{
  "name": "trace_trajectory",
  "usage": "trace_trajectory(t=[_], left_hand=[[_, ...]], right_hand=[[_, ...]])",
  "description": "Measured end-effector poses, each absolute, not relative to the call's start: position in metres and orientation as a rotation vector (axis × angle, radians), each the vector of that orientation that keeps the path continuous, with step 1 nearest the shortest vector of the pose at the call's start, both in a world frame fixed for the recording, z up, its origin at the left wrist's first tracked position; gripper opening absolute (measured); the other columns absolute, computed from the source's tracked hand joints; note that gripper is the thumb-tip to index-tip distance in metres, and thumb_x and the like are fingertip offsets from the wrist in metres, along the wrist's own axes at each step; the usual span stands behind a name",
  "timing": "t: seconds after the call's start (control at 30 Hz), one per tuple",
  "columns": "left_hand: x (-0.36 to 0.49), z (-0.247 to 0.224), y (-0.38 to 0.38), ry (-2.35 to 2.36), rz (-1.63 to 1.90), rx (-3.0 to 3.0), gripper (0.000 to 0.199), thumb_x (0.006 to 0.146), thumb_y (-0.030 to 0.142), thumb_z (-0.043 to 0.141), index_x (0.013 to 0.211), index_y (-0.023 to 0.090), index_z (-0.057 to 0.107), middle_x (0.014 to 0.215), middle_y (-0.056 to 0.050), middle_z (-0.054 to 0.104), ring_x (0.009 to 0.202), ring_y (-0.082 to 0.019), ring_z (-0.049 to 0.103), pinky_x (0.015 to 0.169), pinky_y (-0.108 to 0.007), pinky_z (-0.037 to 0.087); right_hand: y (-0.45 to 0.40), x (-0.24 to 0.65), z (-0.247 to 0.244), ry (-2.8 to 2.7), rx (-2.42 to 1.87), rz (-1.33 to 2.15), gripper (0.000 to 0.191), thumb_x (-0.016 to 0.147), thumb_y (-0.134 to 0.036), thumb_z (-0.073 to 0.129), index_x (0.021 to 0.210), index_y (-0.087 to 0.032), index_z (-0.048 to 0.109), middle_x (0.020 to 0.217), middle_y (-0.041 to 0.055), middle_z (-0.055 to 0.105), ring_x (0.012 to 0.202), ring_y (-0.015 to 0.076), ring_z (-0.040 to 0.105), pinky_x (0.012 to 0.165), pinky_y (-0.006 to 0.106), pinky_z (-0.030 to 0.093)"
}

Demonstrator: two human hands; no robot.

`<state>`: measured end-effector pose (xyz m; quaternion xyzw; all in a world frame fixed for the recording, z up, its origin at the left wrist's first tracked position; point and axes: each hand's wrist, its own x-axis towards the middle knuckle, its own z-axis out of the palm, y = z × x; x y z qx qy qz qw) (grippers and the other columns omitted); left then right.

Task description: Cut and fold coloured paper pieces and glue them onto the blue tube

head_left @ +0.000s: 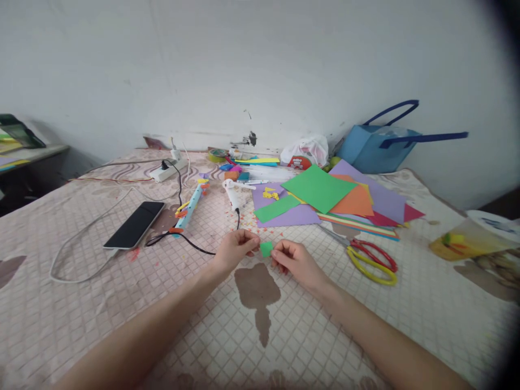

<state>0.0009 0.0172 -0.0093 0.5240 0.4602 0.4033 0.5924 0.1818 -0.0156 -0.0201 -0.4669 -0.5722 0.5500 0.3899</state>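
A small green paper square (pixel 266 249) is held up between my two hands over the middle of the table. My left hand (pixel 238 249) pinches its left edge with thumb and fingertips. At the right edge, my right hand (pixel 294 260) grips it between thumb and forefinger, with the other fingers curled. Just beyond my left hand lies a white glue gun (pixel 231 196) with a black cord. Scissors (pixel 371 262) with red and yellow handles rest to the right of my right hand. Behind the hands, a purple sheet (pixel 284 219) carries a green strip (pixel 278 208) and yellow scraps (pixel 270 194).
Coloured sheets (pixel 319 187) are piled at the back right, before a blue bag (pixel 376 146). A plastic tub (pixel 475 235) stands far right. On the left are a phone (pixel 134 225), a light-blue decorated strip (pixel 190 206) and a power strip (pixel 168 170) with cables.
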Motion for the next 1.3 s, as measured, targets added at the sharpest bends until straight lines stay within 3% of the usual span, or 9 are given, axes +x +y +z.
trace_trajectory(t=[0.13, 0.3, 0.4, 0.57, 0.77, 0.93, 1.07, 1.13, 1.3], left_hand=[[0.003, -0.004, 0.013, 1.074, 0.912, 1.143, 0.039, 0.072, 0.051, 0.064, 0.078, 0.012, 0.061, 0.071, -0.005, 0.065, 0.066, -0.012, 0.060, 0.058, -0.022, 0.047], [0.005, -0.010, 0.010, 0.987, 0.782, 1.247, 0.036, 0.064, 0.045, 0.073, 0.069, 0.013, 0.058, 0.060, -0.001, 0.061, 0.054, -0.008, 0.055, 0.055, -0.021, 0.044], [0.005, -0.015, 0.011, 0.975, 0.767, 1.264, 0.034, 0.066, 0.043, 0.072, 0.069, 0.013, 0.058, 0.060, 0.000, 0.061, 0.054, -0.008, 0.055, 0.055, -0.021, 0.044], [0.007, -0.019, 0.011, 0.942, 0.739, 1.291, 0.034, 0.071, 0.046, 0.067, 0.075, 0.013, 0.058, 0.066, -0.001, 0.063, 0.058, -0.009, 0.057, 0.057, -0.022, 0.046], [0.007, -0.017, 0.012, 0.972, 0.778, 1.202, 0.034, 0.068, 0.043, 0.071, 0.069, 0.013, 0.054, 0.058, 0.001, 0.061, 0.051, -0.007, 0.054, 0.054, -0.019, 0.043], [0.005, -0.014, 0.014, 0.983, 0.764, 1.057, 0.035, 0.067, 0.042, 0.073, 0.073, 0.013, 0.055, 0.066, -0.002, 0.066, 0.056, -0.008, 0.060, 0.055, -0.019, 0.046], [0.005, -0.015, 0.016, 0.960, 0.755, 0.986, 0.030, 0.069, 0.036, 0.074, 0.074, 0.013, 0.056, 0.069, -0.004, 0.068, 0.059, -0.009, 0.062, 0.053, -0.018, 0.047], [0.006, -0.015, 0.016, 0.940, 0.750, 0.936, 0.025, 0.072, 0.031, 0.072, 0.074, 0.013, 0.055, 0.071, -0.005, 0.069, 0.060, -0.009, 0.064, 0.054, -0.017, 0.048], [0.006, -0.010, 0.016, 0.925, 0.715, 0.790, 0.012, 0.081, 0.018, 0.063, 0.073, 0.013, 0.055, 0.075, -0.008, 0.071, 0.061, -0.010, 0.066, 0.054, -0.017, 0.051]], right_hand=[[-0.015, 0.182, -0.020, -1.420, -1.180, 1.400, 0.028, 0.080, -0.043, 0.060, 0.069, -0.019, 0.050, 0.060, -0.0027, 0.057, 0.046, 0.0076, 0.046, 0.046, 0.022, 0.036], [-0.016, 0.181, -0.019, -1.435, -1.153, 1.420, 0.030, 0.081, -0.047, 0.058, 0.072, -0.018, 0.054, 0.061, -0.0025, 0.057, 0.048, 0.0085, 0.048, 0.048, 0.023, 0.038], [-0.015, 0.181, -0.018, -1.442, -1.154, 1.413, 0.031, 0.082, -0.049, 0.056, 0.077, -0.019, 0.055, 0.058, -0.0033, 0.054, 0.049, 0.0097, 0.049, 0.049, 0.023, 0.039], [-0.015, 0.181, -0.020, -1.453, -1.155, 1.328, 0.029, 0.081, -0.045, 0.060, 0.069, -0.019, 0.052, 0.059, -0.0035, 0.053, 0.049, 0.0090, 0.047, 0.049, 0.023, 0.038], [-0.007, 0.192, -0.013, -1.594, -1.215, 1.201, 0.031, 0.087, -0.049, 0.047, 0.078, -0.020, 0.055, 0.067, 0.0001, 0.058, 0.054, 0.0117, 0.051, 0.052, 0.026, 0.042], [0.005, 0.269, 0.000, -1.746, -1.494, 0.602, 0.020, 0.082, -0.041, 0.056, 0.084, -0.021, 0.054, 0.078, 0.0040, 0.061, 0.072, 0.0184, 0.058, 0.066, 0.032, 0.046], [-0.003, 0.355, -0.001, -1.927, -1.835, 0.282, 0.031, 0.069, -0.043, 0.069, 0.082, -0.022, 0.051, 0.077, 0.0072, 0.061, 0.069, 0.0214, 0.056, 0.063, 0.035, 0.041], [-0.010, 0.386, -0.007, -1.976, -1.902, 0.269, 0.038, 0.062, -0.045, 0.073, 0.079, -0.021, 0.048, 0.079, 0.0084, 0.061, 0.073, 0.0236, 0.056, 0.063, 0.034, 0.040], [-0.017, 0.418, -0.022, -2.027, -2.015, 0.453, 0.038, 0.065, -0.048, 0.069, 0.075, -0.021, 0.046, 0.058, -0.0005, 0.051, 0.053, 0.0155, 0.044, 0.051, 0.030, 0.030]])
